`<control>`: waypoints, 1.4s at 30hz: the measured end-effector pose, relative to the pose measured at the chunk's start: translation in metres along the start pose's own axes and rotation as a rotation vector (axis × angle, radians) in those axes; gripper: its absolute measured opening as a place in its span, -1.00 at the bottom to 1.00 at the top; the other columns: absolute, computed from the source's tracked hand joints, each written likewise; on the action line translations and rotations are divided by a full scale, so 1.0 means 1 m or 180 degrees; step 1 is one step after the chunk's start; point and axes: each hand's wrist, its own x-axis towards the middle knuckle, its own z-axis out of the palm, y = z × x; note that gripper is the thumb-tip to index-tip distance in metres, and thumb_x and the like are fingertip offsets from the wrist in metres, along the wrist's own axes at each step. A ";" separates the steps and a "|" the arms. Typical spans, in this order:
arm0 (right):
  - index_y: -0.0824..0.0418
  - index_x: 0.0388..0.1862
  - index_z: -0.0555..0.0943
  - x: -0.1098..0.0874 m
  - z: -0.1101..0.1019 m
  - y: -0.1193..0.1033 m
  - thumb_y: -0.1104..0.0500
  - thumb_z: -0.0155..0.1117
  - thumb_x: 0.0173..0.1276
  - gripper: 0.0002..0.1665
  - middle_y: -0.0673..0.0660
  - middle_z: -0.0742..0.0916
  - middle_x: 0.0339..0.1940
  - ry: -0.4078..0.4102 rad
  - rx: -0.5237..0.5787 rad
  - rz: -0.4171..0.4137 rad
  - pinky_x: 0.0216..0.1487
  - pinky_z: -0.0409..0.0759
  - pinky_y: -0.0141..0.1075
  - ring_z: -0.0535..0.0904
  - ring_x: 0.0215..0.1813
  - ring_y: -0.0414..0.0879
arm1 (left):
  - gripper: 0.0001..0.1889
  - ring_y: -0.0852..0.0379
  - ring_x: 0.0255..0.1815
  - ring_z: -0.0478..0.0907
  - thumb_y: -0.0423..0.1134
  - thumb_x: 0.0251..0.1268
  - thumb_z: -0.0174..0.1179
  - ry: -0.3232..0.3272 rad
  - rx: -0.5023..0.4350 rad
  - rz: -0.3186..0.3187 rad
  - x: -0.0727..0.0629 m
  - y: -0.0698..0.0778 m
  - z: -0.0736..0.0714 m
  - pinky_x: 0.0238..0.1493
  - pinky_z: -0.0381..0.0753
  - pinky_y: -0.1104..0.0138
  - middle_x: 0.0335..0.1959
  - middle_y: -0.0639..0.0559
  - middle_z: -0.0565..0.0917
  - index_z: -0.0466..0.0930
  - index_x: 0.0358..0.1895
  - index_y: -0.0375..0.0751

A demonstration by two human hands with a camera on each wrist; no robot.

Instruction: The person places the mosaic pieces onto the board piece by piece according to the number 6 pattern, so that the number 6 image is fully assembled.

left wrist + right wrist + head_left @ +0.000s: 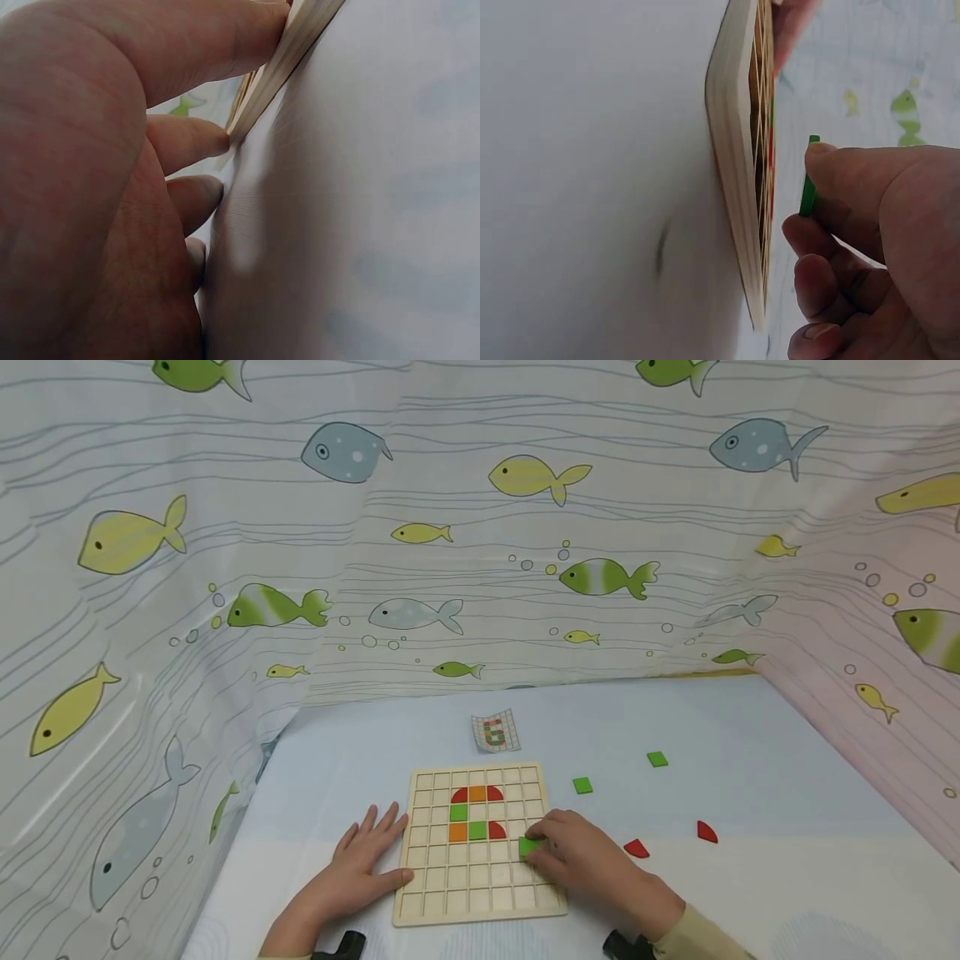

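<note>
- Fish-printed cloth [480,547] walls the far side and both flanks, cut off by the head view's frame.
- The pale table [787,785] spreads widest right of the board; its near edge is out of frame.
- The wooden grid board [480,903] lies flat, its right edge partly covered by a hand.
- The left hand [363,864] is spread wide, thumb and fingertips against the board's left edge.
- The right hand [581,852] pinches a green square narrowly between thumb and finger.
- The printed card [495,732] lies just past the board's far edge, its print too small to read finely.
- Two loose green tiles [582,786] and two red quarter-rounds [707,832] lie right of the board, apart from one another.
- The held green square [528,847] is over the board's right side, apart from its surface, partly hidden by fingers.
</note>
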 end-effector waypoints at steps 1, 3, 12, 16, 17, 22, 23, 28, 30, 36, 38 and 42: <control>0.07 -0.05 0.70 0.002 0.002 -0.003 -0.05 0.35 0.37 -0.71 -0.15 0.65 -0.09 -0.0023 -0.0006 -0.0035 0.06 0.58 -0.23 0.54 0.02 -0.20 | -0.10 -0.19 0.59 -0.33 0.26 0.24 0.24 0.0005 -0.0001 0.0005 0.000 0.000 0.000 0.45 -0.37 -0.14 0.60 -0.05 0.01 0.18 0.55 -0.10; 0.06 -0.05 0.71 0.007 0.005 -0.009 -0.06 0.35 0.37 -0.71 -0.15 0.66 -0.10 -0.0068 -0.0026 -0.0082 0.08 0.57 -0.23 0.54 0.03 -0.19 | -0.10 -0.19 0.59 -0.33 0.27 0.24 0.24 0.0009 0.0005 0.0011 -0.001 0.000 0.000 0.45 -0.37 -0.14 0.60 -0.05 0.00 0.17 0.55 -0.10; 0.06 -0.03 0.72 0.020 0.017 -0.019 -0.07 0.37 0.35 -0.68 -0.16 0.65 -0.13 -0.0101 -0.0179 -0.0178 0.05 0.57 -0.27 0.54 -0.02 -0.21 | -0.10 -0.19 0.59 -0.32 0.25 0.24 0.24 0.0011 -0.0010 0.0001 0.000 0.000 0.000 0.45 -0.37 -0.13 0.60 -0.05 0.01 0.18 0.55 -0.11; 0.07 -0.03 0.72 0.023 0.019 -0.021 -0.07 0.39 0.33 -0.67 -0.15 0.65 -0.14 -0.0122 -0.0225 -0.0155 0.03 0.57 -0.30 0.53 -0.05 -0.23 | -0.10 -0.19 0.59 -0.32 0.25 0.24 0.24 0.0013 -0.0008 0.0014 0.000 0.000 0.001 0.45 -0.37 -0.14 0.60 -0.05 0.01 0.18 0.55 -0.11; 0.07 -0.03 0.72 0.024 0.020 -0.021 -0.07 0.39 0.33 -0.67 -0.15 0.65 -0.15 -0.0120 -0.0231 -0.0153 0.02 0.57 -0.30 0.53 -0.06 -0.23 | -0.10 -0.19 0.59 -0.32 0.25 0.24 0.24 0.0016 -0.0007 0.0015 0.000 0.000 0.001 0.45 -0.36 -0.14 0.59 -0.05 0.01 0.18 0.55 -0.11; 0.10 -0.05 0.74 0.026 0.020 -0.023 -0.06 0.40 0.32 -0.66 -0.14 0.65 -0.18 -0.0095 -0.0223 -0.0133 0.00 0.58 -0.31 0.53 -0.10 -0.25 | -0.11 -0.19 0.59 -0.31 0.25 0.24 0.24 0.0019 -0.0022 0.0016 0.000 0.001 0.001 0.45 -0.37 -0.13 0.59 -0.05 0.01 0.18 0.55 -0.11; 0.10 -0.05 0.74 0.026 0.020 -0.023 -0.06 0.40 0.32 -0.66 -0.14 0.65 -0.18 -0.0087 -0.0214 -0.0135 -0.01 0.58 -0.31 0.53 -0.11 -0.26 | -0.11 -0.19 0.59 -0.32 0.25 0.25 0.24 0.0017 -0.0025 0.0015 0.000 0.001 0.000 0.45 -0.37 -0.14 0.59 -0.05 0.01 0.18 0.55 -0.11; 0.11 -0.09 0.77 0.028 0.021 -0.024 -0.02 0.43 0.30 -0.70 -0.16 0.63 -0.24 -0.0035 -0.0125 -0.0155 -0.12 0.58 -0.37 0.49 -0.20 -0.30 | -0.11 -0.20 0.59 -0.31 0.24 0.24 0.25 0.0016 -0.0011 -0.0015 0.000 0.002 0.000 0.45 -0.36 -0.14 0.59 -0.06 0.02 0.19 0.54 -0.12; 0.11 -0.10 0.79 0.028 0.022 -0.023 -0.01 0.44 0.29 -0.71 -0.17 0.61 -0.27 -0.0014 -0.0100 -0.0179 -0.17 0.55 -0.40 0.46 -0.23 -0.32 | -0.11 -0.21 0.59 -0.31 0.25 0.24 0.24 0.0014 0.0007 -0.0026 0.000 0.002 0.000 0.44 -0.36 -0.15 0.59 -0.07 0.02 0.19 0.54 -0.12; 0.12 -0.07 0.80 0.027 0.022 -0.024 0.01 0.45 0.29 -0.70 -0.17 0.58 -0.27 -0.0032 -0.0177 -0.0301 -0.21 0.51 -0.45 0.40 -0.25 -0.32 | -0.10 -0.22 0.59 -0.31 0.26 0.24 0.23 0.0019 0.0042 -0.0016 0.000 0.002 0.000 0.44 -0.35 -0.16 0.59 -0.08 0.02 0.19 0.54 -0.12; 0.12 -0.03 0.78 0.026 0.021 -0.025 0.00 0.44 0.30 -0.67 -0.17 0.57 -0.24 -0.0100 -0.0207 -0.0307 -0.20 0.50 -0.45 0.39 -0.24 -0.30 | -0.11 -0.21 0.59 -0.30 0.26 0.25 0.23 0.0029 0.0046 -0.0008 0.000 0.002 0.000 0.44 -0.35 -0.16 0.59 -0.08 0.02 0.19 0.54 -0.12; 0.11 0.09 0.73 0.023 0.016 -0.026 -0.03 0.40 0.32 -0.58 -0.16 0.57 -0.17 -0.0268 -0.0202 -0.0228 -0.16 0.51 -0.43 0.41 -0.17 -0.28 | -0.10 -0.21 0.59 -0.30 0.27 0.24 0.22 0.0039 0.0056 -0.0017 0.001 0.002 0.001 0.44 -0.34 -0.17 0.59 -0.08 0.03 0.19 0.54 -0.11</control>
